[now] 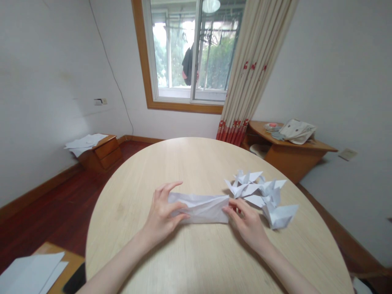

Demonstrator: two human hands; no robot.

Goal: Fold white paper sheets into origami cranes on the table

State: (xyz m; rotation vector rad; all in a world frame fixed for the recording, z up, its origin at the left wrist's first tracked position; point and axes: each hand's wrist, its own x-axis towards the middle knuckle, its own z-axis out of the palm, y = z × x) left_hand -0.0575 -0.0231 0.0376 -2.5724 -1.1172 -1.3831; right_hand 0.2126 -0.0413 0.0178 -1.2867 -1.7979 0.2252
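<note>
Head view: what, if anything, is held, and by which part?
Folded white paper: the left grip holds its left end; the right grip pinches its right edge.

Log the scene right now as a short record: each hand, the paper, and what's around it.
Left hand: at the left end of the folded white paper, thumb on its near face
Right hand: pinching the paper's right end
Paper state: long, creased strip, spread between both hands
Origami cranes: white, clustered beyond and to the right of the right hand
Round table: pale wood-look top
Beyond table: window, patterned curtain
</note>
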